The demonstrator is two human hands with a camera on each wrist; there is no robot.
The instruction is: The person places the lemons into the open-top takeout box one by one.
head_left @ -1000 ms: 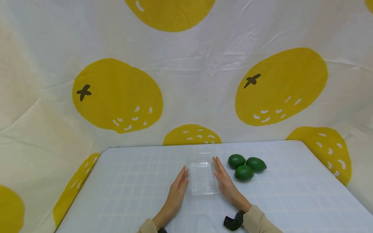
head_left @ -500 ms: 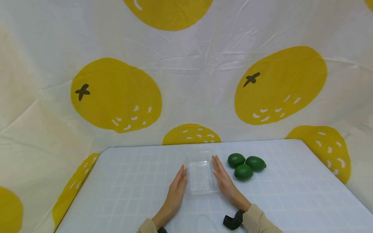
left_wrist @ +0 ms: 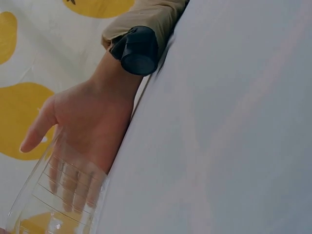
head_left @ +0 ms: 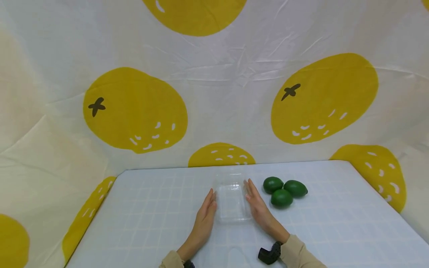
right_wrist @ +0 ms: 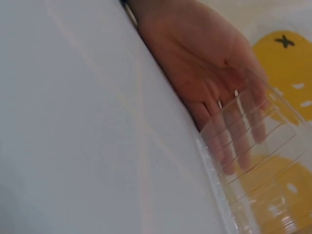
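A clear plastic container [head_left: 231, 204] with ribbed sides sits on the table between both hands. My left hand [head_left: 203, 216] stands on edge along its left side, fingers straight and pointing forward. Along the right side my right hand [head_left: 260, 209] stands the same way, palm facing the container. In the left wrist view, the left fingers show through the transparent wall [left_wrist: 34, 200], thumb held apart. The right wrist view shows the right fingers, extended, behind the ribbed plastic wall [right_wrist: 265, 170]. Neither hand curls around anything.
Three dark green limes [head_left: 282, 198] lie grouped just right of the right hand. A white grid-patterned cloth [head_left: 151, 208] covers the table. Behind it hangs a curtain [head_left: 228, 111] printed with large yellow fruit. A faint transparent outline [head_left: 236, 257] shows near the front edge.
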